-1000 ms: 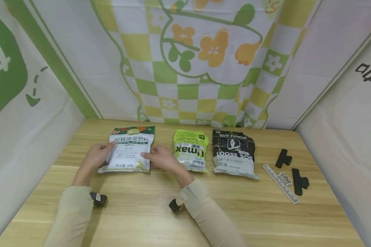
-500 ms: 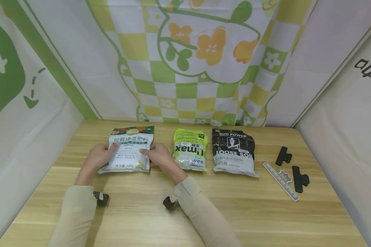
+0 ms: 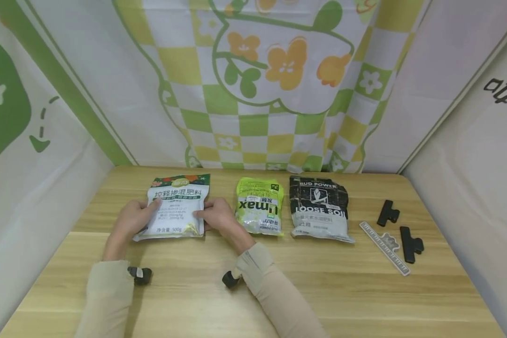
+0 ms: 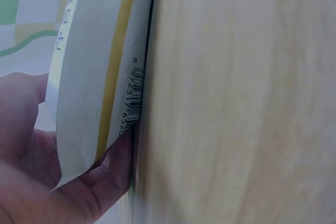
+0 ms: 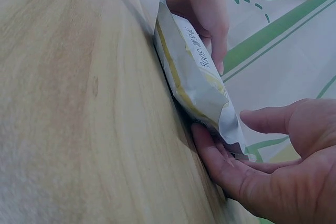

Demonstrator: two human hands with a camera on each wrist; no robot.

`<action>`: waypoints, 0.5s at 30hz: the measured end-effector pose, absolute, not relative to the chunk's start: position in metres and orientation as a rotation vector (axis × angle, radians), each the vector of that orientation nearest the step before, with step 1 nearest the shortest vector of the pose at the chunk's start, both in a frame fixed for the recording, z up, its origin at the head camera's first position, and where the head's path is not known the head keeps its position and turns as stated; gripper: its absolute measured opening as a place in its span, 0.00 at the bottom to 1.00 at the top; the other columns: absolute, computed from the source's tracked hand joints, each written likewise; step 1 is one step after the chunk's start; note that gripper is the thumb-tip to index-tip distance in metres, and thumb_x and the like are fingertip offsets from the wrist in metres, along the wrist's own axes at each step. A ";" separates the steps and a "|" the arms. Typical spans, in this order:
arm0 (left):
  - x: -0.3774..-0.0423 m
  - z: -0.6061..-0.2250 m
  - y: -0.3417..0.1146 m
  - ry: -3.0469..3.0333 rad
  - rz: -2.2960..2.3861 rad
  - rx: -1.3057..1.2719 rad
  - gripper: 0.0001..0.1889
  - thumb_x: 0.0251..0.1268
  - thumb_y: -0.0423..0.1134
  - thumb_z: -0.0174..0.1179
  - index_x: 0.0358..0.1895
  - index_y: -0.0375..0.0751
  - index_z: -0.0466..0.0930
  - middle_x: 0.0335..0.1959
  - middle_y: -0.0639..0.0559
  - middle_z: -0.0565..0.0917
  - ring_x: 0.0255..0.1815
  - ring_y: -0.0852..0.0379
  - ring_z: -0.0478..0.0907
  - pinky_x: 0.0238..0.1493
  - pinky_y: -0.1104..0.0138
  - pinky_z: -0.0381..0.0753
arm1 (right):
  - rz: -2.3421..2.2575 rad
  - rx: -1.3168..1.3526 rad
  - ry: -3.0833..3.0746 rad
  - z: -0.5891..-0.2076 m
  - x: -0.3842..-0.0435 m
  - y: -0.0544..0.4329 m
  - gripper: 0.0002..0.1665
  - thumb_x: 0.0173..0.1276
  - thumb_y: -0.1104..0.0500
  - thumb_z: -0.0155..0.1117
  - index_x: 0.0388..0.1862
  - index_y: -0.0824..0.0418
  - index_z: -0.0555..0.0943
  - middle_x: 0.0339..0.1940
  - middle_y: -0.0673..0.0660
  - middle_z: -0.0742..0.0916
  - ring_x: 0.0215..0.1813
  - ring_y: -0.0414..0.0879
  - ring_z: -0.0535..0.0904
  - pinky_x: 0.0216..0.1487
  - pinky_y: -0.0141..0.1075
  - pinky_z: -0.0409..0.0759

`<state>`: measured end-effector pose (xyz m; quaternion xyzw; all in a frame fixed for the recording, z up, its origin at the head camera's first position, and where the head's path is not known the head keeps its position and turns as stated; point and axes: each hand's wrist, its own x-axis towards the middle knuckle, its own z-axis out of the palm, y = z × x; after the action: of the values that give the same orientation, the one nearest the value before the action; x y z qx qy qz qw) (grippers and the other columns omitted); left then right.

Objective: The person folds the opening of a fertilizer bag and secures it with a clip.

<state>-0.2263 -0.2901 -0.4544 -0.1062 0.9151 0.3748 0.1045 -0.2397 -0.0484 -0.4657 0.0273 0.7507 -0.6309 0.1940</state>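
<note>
A white fertilizer bag (image 3: 175, 206) with a green top band and "500g" on its front lies at the left of the table. My left hand (image 3: 132, 219) grips its left edge, thumb on the printed face and fingers underneath. From the other side my right hand (image 3: 222, 217) holds the right edge, its thumb over the front. In the right wrist view its fingers (image 5: 218, 163) reach beneath the bag's edge, close to the tabletop. The left wrist view shows the bag's side (image 4: 100, 77), with a yellow stripe and barcode, between the left thumb and fingers.
A yellow-green bag (image 3: 259, 206) lies just right of my right hand, then a black-and-white "LOOSE SOIL" bag (image 3: 319, 209). Farther right are two black clips (image 3: 387, 213) and a pale ruler-like clip (image 3: 385, 248). A patterned curtain (image 3: 257, 108) hangs behind the table.
My left hand's thumb reaches slightly farther onto the fertilizer bag. The right thumb has shifted a little on its front. The bag stays in nearly the same place; the view drifts slightly.
</note>
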 end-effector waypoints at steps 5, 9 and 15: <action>-0.223 -0.454 -0.290 2.683 1.130 -0.321 0.39 0.81 0.66 0.45 0.52 0.26 0.83 0.32 0.49 0.84 0.33 0.55 0.77 0.32 0.66 0.76 | -1.787 0.070 2.086 -0.467 -0.240 -0.051 0.19 0.70 0.63 0.73 0.55 0.73 0.84 0.41 0.61 0.91 0.34 0.50 0.90 0.35 0.37 0.91; -0.222 -0.455 -0.291 2.666 1.142 -0.316 0.42 0.80 0.65 0.47 0.67 0.22 0.75 0.42 0.42 0.86 0.38 0.55 0.79 0.36 0.68 0.77 | -1.793 0.042 2.068 -0.467 -0.239 -0.054 0.13 0.69 0.63 0.73 0.48 0.71 0.86 0.36 0.59 0.91 0.31 0.47 0.89 0.32 0.35 0.90; -0.223 -0.457 -0.292 2.664 1.161 -0.286 0.43 0.80 0.64 0.50 0.70 0.20 0.71 0.47 0.38 0.88 0.39 0.56 0.80 0.37 0.68 0.79 | -1.806 0.062 2.035 -0.467 -0.239 -0.058 0.09 0.70 0.63 0.73 0.42 0.69 0.87 0.33 0.58 0.92 0.30 0.46 0.89 0.30 0.35 0.89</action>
<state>-0.2234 -0.2924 -0.4566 -0.0973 0.9067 0.3951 0.1106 -0.2390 -0.0578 -0.4667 0.0223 0.7314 -0.6490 0.2083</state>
